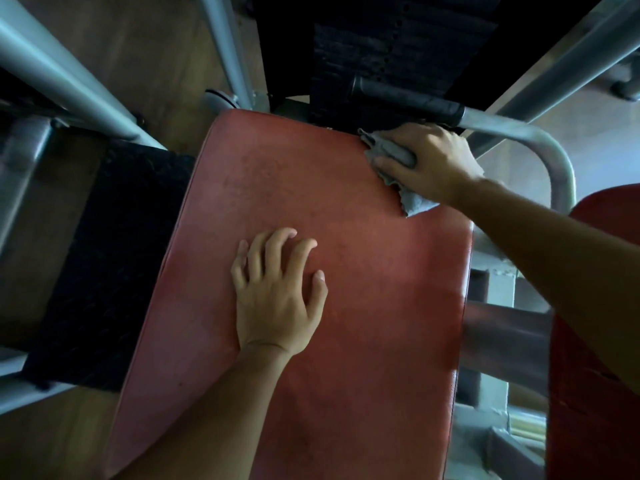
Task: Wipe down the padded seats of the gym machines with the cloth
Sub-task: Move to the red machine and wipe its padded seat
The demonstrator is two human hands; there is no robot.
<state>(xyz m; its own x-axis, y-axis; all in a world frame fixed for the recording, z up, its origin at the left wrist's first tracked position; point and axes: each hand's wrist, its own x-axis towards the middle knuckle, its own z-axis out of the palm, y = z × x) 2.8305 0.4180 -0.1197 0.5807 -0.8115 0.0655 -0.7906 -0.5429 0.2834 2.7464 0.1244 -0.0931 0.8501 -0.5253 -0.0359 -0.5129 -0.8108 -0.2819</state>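
A red padded seat (363, 323) fills the middle of the head view, running from the near edge up to the machine frame. My right hand (427, 162) grips a bunched grey cloth (388, 157) and presses it on the seat's far right corner. Part of the cloth hangs out below the hand, the rest is hidden under the palm. My left hand (277, 292) rests on the middle of the seat with its fingers spread and slightly bent, holding nothing.
A curved grey metal handle (540, 147) with a black foam grip (405, 98) passes just behind my right hand. Grey frame tubes (69, 84) run at the left, over a black rubber mat (110, 258). A second red pad (595, 393) stands at the right.
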